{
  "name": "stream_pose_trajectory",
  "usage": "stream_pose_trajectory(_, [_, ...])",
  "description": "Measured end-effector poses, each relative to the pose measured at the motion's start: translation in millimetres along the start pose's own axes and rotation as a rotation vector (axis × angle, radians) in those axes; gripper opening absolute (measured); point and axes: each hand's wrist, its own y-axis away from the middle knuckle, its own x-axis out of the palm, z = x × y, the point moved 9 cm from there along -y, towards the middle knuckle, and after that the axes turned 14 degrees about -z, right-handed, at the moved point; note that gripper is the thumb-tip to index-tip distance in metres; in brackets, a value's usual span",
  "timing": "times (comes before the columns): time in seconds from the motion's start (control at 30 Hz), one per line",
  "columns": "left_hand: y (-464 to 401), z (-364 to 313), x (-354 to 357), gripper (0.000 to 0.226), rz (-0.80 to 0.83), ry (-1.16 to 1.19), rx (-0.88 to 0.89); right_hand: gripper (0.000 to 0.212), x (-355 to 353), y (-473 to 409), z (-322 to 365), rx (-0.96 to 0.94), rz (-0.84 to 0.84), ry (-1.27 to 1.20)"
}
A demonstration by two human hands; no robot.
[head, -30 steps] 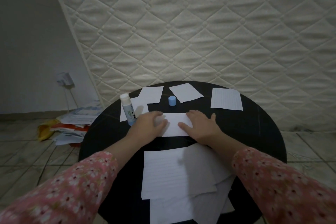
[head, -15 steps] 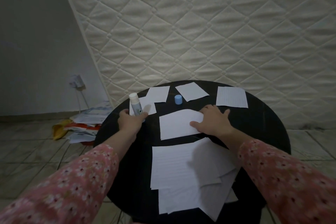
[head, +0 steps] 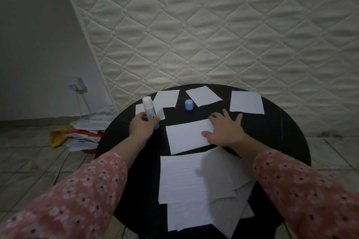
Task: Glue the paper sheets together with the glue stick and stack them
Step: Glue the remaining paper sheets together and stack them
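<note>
A pale quilted mattress (head: pixel 223 29) leans upright behind the round black table (head: pixel 281 132), filling the twelve o'clock side. On the table, the biggest item is a loose heap of white lined paper sheets (head: pixel 194 190) at six o'clock, fanned unevenly and overhanging the near rim. At the centre lies a single white rectangular sheet (head: pixel 186 136), tilted slightly. Smaller white paper pieces (head: pixel 246 102) are spread from eleven to one o'clock. On the floor at nine o'clock sits a pile of papers and packets (head: pixel 85 130).

The right hand (head: pixel 225 130) lies flat with fingers spread, pressing the central sheet's three o'clock edge. The left hand (head: pixel 140 127), at ten o'clock, has its fingers curled round the lower barrel of the white glue stick with a blue base (head: pixel 149 111), which stands roughly upright and uncapped. Its small blue cap (head: pixel 188 104) stands apart at twelve o'clock.

Likely risks: the central sheet could skid or crease if the stick drags across its unpinned nine o'clock side; glue running past an edge would foul the table; the overhanging heap could slide off if a sleeve brushes it; the cap could be knocked away.
</note>
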Motion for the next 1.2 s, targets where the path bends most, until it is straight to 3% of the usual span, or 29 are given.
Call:
stream_pose_trajectory(0.2, [-2.5, 1.0, 0.2, 0.052, 0.011, 0.006, 0.006, 0.063, -7.7, -1.8, 0.8, -0.027, -0.016, 0.014])
stream_pose_trajectory(0.33, [-3.7, 0.3, 0.3, 0.052, 0.011, -0.001, 0.008, 0.055, -17.6, -0.6, 0.4, 0.105, -0.072, -0.167])
stream_pose_trajectory(0.53, [-3.3, -3.1, -0.1, 0.051, 0.017, -0.031, 0.052, 0.075, -34.8, -2.0, -7.5, 0.338, -0.17, -0.847])
stream_pose_trajectory(0.6, [-3.1, -4.4, -0.8, 0.05, 0.018, -0.042, 0.074, 0.067, -42.0, -0.7, -9.0, 0.388, -0.154, -0.989])
stream_pose_trajectory(0.73, [-3.5, -5.1, -2.0, 0.051, 0.041, -0.043, 0.09, 0.037, -54.8, 7.6, 1.2, 0.357, 0.036, -1.236])
stream_pose_trajectory(0.8, [-1.9, -6.3, -2.3, 0.052, 0.048, -0.049, 0.094, 0.028, -53.9, 17.4, 6.0, 0.295, 0.179, -1.152])
stream_pose_trajectory(0.9, [1.5, -7.9, -3.1, 0.055, 0.048, -0.073, 0.092, 0.029, -41.3, 29.2, 10.5, 0.14, 0.33, -0.769])
stream_pose_trajectory(1.0, [4.7, -9.5, -2.4, 0.055, 0.057, -0.094, 0.102, 0.035, -30.8, 29.8, 12.7, 0.026, 0.329, -0.477])
stream_pose_trajectory(1.2, [4.1, -11.6, -8.4, 0.052, 0.062, -0.094, 0.146, 0.04, -27.6, 20.6, 10.6, 0.029, 0.278, -0.284])
